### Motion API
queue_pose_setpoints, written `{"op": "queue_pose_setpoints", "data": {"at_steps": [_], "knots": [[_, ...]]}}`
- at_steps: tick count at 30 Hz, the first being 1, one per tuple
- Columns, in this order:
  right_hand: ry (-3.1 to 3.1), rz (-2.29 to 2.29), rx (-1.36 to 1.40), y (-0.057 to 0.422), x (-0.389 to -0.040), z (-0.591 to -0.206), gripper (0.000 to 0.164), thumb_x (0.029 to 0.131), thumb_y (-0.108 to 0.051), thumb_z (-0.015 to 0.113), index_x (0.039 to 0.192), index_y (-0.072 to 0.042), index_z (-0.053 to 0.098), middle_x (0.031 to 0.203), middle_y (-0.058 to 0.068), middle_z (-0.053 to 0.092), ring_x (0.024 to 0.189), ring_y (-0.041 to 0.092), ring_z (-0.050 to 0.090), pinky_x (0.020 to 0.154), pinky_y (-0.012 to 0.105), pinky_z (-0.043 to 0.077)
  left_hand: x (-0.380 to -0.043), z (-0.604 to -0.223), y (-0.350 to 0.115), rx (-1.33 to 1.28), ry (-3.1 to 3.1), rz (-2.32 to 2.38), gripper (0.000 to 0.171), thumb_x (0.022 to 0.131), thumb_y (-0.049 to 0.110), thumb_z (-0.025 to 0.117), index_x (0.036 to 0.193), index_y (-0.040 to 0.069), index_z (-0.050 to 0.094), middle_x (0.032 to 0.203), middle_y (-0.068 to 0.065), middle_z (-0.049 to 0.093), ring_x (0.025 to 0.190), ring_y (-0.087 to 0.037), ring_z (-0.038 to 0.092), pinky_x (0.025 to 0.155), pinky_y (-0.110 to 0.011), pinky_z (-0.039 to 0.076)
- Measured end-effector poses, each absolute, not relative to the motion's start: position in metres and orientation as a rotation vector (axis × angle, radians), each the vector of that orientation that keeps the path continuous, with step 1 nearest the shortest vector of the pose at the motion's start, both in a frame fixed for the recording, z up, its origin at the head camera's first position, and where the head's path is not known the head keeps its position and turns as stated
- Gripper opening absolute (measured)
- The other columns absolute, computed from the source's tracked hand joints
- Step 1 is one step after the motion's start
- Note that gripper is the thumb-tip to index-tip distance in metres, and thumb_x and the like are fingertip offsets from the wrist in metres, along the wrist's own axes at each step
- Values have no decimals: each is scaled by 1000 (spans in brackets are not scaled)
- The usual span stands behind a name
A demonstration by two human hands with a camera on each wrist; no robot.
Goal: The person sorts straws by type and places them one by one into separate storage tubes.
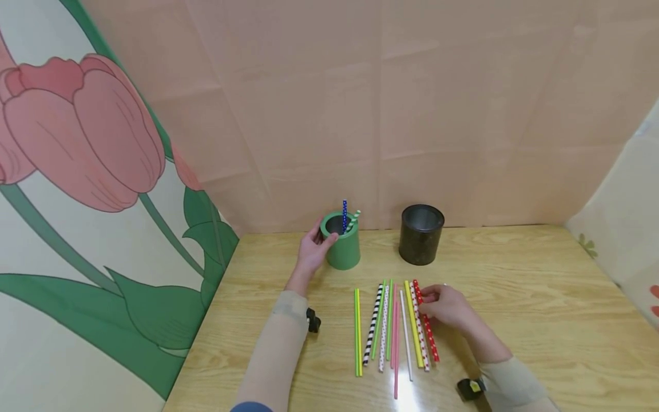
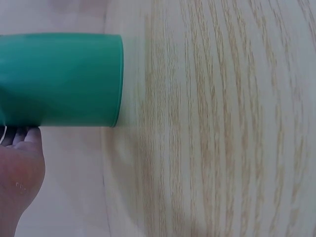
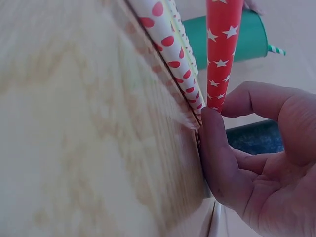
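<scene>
My left hand (image 1: pixel 312 250) grips the green cup (image 1: pixel 346 253) at the back of the table, thumb at its rim and fingers round the far side. A blue dotted straw (image 1: pixel 344 212) and a green-and-white striped straw (image 1: pixel 353 220) stick up out of this cup. Between thumb and fingertip, my right hand (image 1: pixel 449 307) pinches a red straw with white stars (image 3: pixel 222 59) close to its far end. Right beside that straw lies a white straw with red dots (image 3: pixel 170 49), at the right end of the row.
More straws lie side by side across the middle: yellow (image 1: pixel 413 323), white (image 1: pixel 406 337), pink (image 1: pixel 396 366), black-and-white striped (image 1: pixel 373 324), and a green and yellow pair at the left. A black cup (image 1: pixel 419 243) stands right of the green one. Hanging cloth (image 1: pixel 381 114) borders the table's back edge.
</scene>
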State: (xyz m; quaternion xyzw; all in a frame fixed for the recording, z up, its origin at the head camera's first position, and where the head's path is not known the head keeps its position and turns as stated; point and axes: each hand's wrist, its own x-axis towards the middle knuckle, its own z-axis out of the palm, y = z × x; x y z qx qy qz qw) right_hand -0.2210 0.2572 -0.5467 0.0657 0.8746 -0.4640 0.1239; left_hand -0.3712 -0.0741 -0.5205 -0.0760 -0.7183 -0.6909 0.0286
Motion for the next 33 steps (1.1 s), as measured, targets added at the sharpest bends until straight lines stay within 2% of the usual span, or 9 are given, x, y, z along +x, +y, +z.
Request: {"op": "queue_pose_setpoints", "data": {"at_steps": [18, 33], "knots": [[2390, -1506, 253, 262, -222, -548, 62, 92, -10, 77, 144, 13, 51, 119, 22, 64, 96, 24, 65, 74, 36, 65, -369, -518, -72, -221, -2217, -2115, 76, 101, 21, 78, 165, 9, 39, 170, -15, 35, 157, -31, 35, 128, -38, 32], [2367, -1523, 250, 265, -220, -547, 62, 96, -13, 77, 146, 11, 50, 123, 22, 65, 102, 26, 65, 79, 38, 65, -370, -522, -75, -247, -2245, -2094, 75, 102, 22, 77, 165, 9, 38, 172, -18, 31, 157, -30, 34, 128, -39, 32]]}}
